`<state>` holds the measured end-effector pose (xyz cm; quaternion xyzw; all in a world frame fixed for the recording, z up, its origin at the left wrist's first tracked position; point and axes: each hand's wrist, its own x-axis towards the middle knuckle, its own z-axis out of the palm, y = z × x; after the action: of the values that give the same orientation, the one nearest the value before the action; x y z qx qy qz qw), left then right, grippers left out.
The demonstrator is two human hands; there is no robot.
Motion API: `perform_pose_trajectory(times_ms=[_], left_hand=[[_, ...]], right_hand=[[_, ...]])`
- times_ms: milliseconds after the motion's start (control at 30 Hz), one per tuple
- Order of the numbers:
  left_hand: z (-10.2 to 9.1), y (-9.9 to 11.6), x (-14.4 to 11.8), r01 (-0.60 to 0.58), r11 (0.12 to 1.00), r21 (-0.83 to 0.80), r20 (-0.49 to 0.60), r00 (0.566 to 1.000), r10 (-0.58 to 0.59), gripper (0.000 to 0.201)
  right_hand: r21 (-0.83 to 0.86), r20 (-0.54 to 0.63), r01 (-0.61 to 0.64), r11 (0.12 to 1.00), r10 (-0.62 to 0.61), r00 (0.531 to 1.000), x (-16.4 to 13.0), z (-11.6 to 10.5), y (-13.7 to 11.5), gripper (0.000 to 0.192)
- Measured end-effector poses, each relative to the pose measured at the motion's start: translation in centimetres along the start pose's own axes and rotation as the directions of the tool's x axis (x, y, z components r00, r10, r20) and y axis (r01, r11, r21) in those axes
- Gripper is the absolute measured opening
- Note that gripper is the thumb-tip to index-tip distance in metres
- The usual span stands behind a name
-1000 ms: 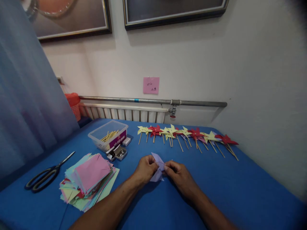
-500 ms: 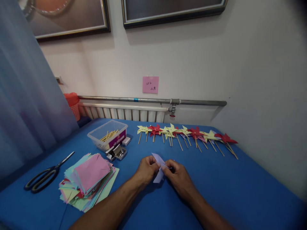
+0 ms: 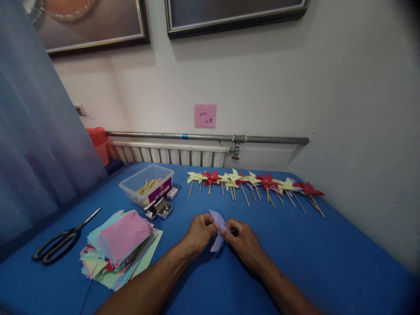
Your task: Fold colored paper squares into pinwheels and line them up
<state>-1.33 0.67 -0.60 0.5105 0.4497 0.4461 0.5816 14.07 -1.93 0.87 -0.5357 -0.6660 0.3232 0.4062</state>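
My left hand (image 3: 199,232) and my right hand (image 3: 243,239) meet over the blue table (image 3: 328,262), both pinching a small folded piece of pale lilac paper (image 3: 217,227). The paper sticks up and down between my fingertips, and its middle is hidden by them. A stack of coloured paper squares (image 3: 121,245) with a pink sheet on top lies to the left of my left forearm.
Black scissors (image 3: 61,239) lie at the far left. A clear plastic box of wooden sticks (image 3: 147,183) and a small open box of pins (image 3: 161,209) stand behind the stack. A row of several yellow and red paper pinwheels (image 3: 256,181) lies along the back, before a radiator (image 3: 167,154).
My hands have drawn closer together and the lilac paper is folded narrower between them. The view has shifted slightly.
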Motion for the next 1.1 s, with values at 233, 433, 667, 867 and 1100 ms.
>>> perform_pose_trajectory(times_ms=[233, 433, 667, 867, 1100], left_hand=[[-0.1, 0.3, 0.2, 0.041, 0.989, -0.142, -0.056, 0.997, -0.050, 0.025], [0.0, 0.7, 0.0, 0.038, 0.982, -0.185, -0.082, 0.995, -0.054, 0.028], [0.4, 0.6, -0.2, 0.024, 0.978, -0.206, -0.090, 0.995, -0.044, 0.032], [0.3, 0.9, -0.2, 0.029, 0.980, -0.196, -0.074, 0.996, -0.044, 0.031], [0.2, 1.0, -0.3, 0.037, 0.977, -0.210, -0.044, 0.998, -0.048, 0.033]], right_hand=[[0.382, -0.059, -0.082, 0.920, 0.113, 0.992, 0.3, 0.6, 0.8, 0.046], [0.418, -0.030, -0.130, 0.899, 0.157, 0.987, 0.4, 1.6, 1.1, 0.045], [0.320, -0.073, -0.155, 0.934, 0.188, 0.979, 0.0, 1.7, 0.0, 0.040], [0.254, -0.098, -0.144, 0.956, 0.174, 0.980, 0.3, 1.6, 0.2, 0.036], [0.267, -0.085, -0.149, 0.952, 0.178, 0.980, 0.5, 1.6, 0.7, 0.035]])
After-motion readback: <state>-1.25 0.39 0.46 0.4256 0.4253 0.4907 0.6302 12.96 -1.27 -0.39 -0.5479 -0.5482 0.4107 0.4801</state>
